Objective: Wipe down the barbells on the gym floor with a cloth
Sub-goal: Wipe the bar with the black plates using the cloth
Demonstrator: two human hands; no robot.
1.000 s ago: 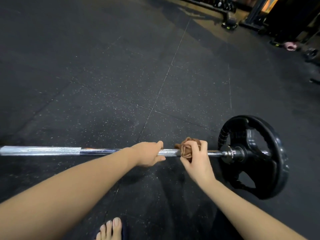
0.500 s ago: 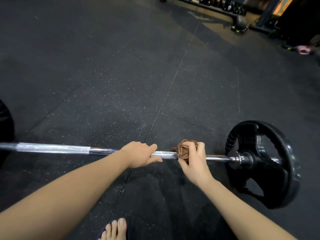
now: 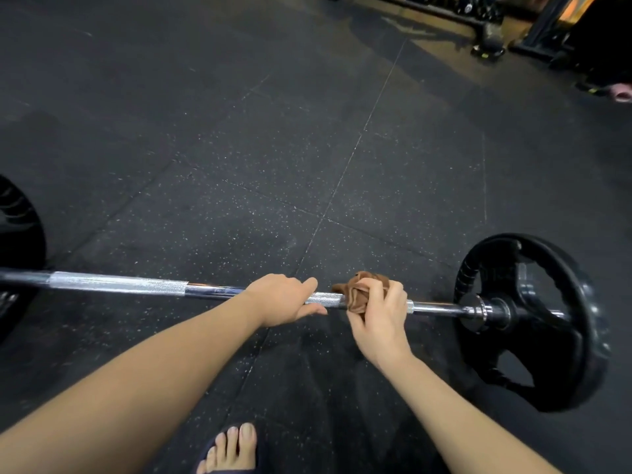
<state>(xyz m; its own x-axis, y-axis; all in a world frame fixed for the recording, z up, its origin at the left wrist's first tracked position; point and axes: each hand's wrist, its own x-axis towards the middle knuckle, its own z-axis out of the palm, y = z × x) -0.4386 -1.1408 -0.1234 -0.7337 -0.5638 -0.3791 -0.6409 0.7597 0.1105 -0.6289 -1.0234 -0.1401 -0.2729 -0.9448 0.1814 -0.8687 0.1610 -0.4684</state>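
A chrome barbell bar lies across the black rubber floor, with a black weight plate on its right end and another plate partly in view at the left edge. My left hand grips the bar near its middle. Just to the right, my right hand holds a crumpled brown cloth wrapped round the bar. The part of the bar under the cloth and both hands is hidden.
A foot in a dark sandal stands on the floor just behind the bar. A dumbbell rack and dark machine frames line the far right. Something pink lies at the right edge.
The view has swung left, so the left plate has come into sight. My right hand with the cloth has slid a little left along the bar, away from the right plate.
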